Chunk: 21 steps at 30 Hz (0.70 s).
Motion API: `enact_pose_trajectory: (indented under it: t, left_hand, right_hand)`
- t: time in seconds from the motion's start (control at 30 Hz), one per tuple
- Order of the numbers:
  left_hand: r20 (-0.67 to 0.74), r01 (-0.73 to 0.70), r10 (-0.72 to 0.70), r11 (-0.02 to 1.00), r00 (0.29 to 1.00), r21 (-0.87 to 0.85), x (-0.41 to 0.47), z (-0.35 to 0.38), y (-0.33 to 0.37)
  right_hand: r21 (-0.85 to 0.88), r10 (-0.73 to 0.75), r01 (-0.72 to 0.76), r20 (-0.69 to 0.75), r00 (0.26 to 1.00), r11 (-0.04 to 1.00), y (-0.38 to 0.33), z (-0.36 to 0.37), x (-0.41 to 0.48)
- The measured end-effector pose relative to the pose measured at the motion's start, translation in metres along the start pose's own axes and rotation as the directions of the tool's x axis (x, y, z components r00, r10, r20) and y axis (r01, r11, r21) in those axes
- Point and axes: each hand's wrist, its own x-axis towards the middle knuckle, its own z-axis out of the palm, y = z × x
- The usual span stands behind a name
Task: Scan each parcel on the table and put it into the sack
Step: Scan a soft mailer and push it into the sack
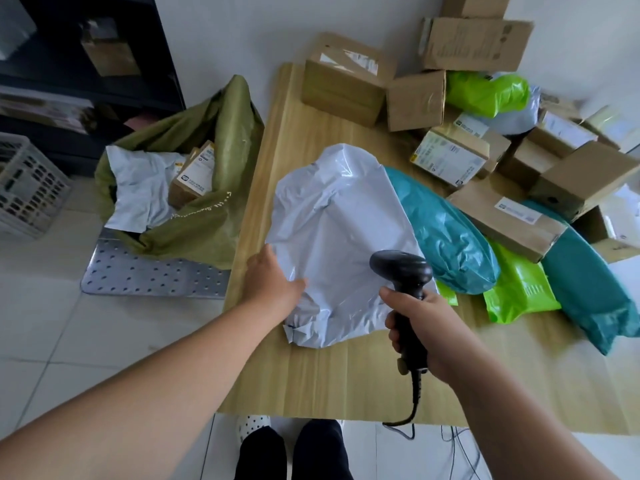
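A large white plastic mailer parcel (336,237) lies on the wooden table (346,375). My left hand (273,278) grips its left edge, thumb on top. My right hand (422,330) holds a black handheld barcode scanner (403,271) by its handle, head pointing at the white parcel. The green woven sack (214,188) stands open on the floor left of the table, with a white mailer (138,192) and a small cardboard box (194,174) inside.
Teal mailers (446,237), bright green mailers (516,292) and several cardboard boxes (346,81) crowd the table's right and far side. A perforated metal platform (145,271) lies under the sack. A white crate (27,188) and dark shelving (86,64) stand at left.
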Motion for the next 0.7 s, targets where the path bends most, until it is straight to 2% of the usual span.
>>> enact_pose_trajectory:
  t: [0.03,0.1,0.2,0.27,0.33,0.4,0.5,0.6,0.7]
  left_hand:
    - [-0.034,0.132,-0.139,0.978,0.990,-0.164,0.002,0.001,0.004]
    - [0.035,0.348,-0.371,0.829,0.928,-0.438,0.005,0.005,0.010]
    - [0.233,0.463,-0.417,0.624,0.878,-0.630,0.009,0.008,0.016]
    - [0.271,0.466,-0.391,0.592,0.880,-0.658,0.007,0.005,0.025]
    - [0.207,0.377,-0.326,0.649,0.923,-0.660,0.006,-0.005,0.038]
    - [0.069,0.235,-0.250,0.732,0.966,-0.640,0.001,-0.024,0.057]
    - [-0.097,0.002,-0.075,0.803,0.993,-0.596,-0.013,-0.058,0.082]
    - [-0.237,-0.212,0.118,0.879,0.964,-0.428,-0.030,-0.086,0.106]
    - [-0.386,-0.416,0.343,0.901,0.856,-0.122,-0.045,-0.103,0.128]
  right_hand:
    - [0.002,-0.007,0.007,-0.002,1.000,1.000,-0.001,-0.001,-0.001]
    - [0.009,-0.027,0.027,-0.003,1.000,1.000,-0.004,-0.003,-0.004]
    - [0.012,-0.055,0.055,0.015,0.998,0.998,-0.009,-0.006,-0.012]
    - [0.012,-0.081,0.081,0.022,0.996,0.997,-0.014,-0.009,-0.018]
    - [0.005,-0.114,0.114,0.022,0.993,0.993,-0.019,-0.012,-0.026]
    - [0.012,-0.145,0.145,0.020,0.989,0.989,-0.025,-0.016,-0.034]
    - [0.034,-0.201,0.200,0.023,0.979,0.979,-0.038,-0.022,-0.048]
    - [0.070,-0.271,0.269,0.019,0.963,0.961,-0.054,-0.027,-0.062]
    - [0.111,-0.340,0.335,0.027,0.940,0.936,-0.071,-0.035,-0.077]
